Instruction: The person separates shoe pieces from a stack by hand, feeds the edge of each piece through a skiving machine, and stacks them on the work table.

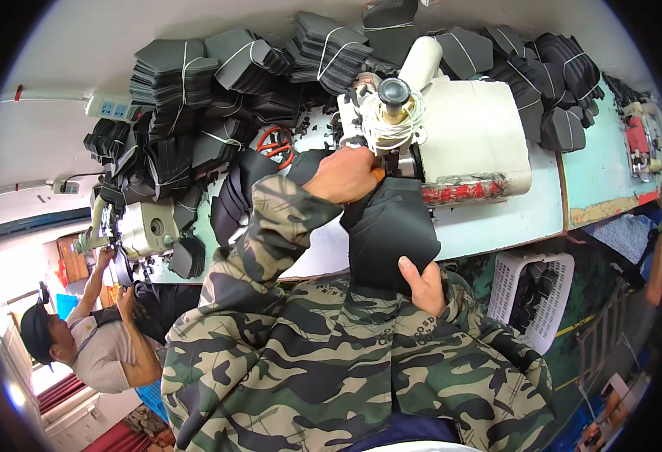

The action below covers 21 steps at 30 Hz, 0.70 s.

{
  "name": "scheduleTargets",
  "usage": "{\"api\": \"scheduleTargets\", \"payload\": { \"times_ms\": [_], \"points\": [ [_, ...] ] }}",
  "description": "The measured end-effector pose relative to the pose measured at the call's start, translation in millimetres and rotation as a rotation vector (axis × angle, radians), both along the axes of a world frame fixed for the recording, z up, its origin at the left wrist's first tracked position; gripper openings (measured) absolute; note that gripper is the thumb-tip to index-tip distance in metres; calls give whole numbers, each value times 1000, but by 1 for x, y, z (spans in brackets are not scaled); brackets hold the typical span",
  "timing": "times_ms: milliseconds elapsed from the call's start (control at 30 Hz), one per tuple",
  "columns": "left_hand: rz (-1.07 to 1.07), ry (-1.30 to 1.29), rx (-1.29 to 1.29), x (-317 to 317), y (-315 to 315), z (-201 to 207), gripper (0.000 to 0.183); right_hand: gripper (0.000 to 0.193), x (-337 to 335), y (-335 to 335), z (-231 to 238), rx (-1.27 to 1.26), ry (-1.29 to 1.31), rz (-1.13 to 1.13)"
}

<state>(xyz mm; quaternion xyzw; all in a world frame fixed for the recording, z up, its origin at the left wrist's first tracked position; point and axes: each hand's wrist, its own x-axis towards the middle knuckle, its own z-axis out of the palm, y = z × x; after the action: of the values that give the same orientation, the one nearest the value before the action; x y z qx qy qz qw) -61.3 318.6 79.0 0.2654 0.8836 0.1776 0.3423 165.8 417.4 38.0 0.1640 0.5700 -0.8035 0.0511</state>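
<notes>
A stack of black sheet pieces (391, 230), fanned at its left edge, lies between my body and a cream-coloured machine (470, 128). My right hand (424, 288) grips its near right corner, thumb on top and the other fingers largely hidden. At the stack's far end, close against the machine's working head, my left hand (346, 176) is closed with its knuckles up. A bit of orange shows at its fingertips, but what they hold is hidden. The machine carries a dark round knob (394, 93) and a coil of white thread (393, 126).
Bundles of dark pieces tied with white bands (173, 75) crowd the table's back. Orange-handled scissors (274, 145) lie left of the machine. A white plastic basket (530, 301) of black scraps stands below right. A co-worker (109, 339) works at another machine (150, 230) on the left.
</notes>
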Motion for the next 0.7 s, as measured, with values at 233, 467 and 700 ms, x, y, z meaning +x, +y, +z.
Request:
{"api": "scheduleTargets", "payload": {
  "times_ms": [233,467,700],
  "points": [
    [119,-292,-26,8,-10,6,31,30,0,16,2,-10,-106,-143],
    [562,-266,762,108,-65,-17,62,48,-28,-10,-5,-85,49,180],
    [696,-173,694,25,-136,-39,35,43,-119,-96,-40,-75,87,116]
  ]
}}
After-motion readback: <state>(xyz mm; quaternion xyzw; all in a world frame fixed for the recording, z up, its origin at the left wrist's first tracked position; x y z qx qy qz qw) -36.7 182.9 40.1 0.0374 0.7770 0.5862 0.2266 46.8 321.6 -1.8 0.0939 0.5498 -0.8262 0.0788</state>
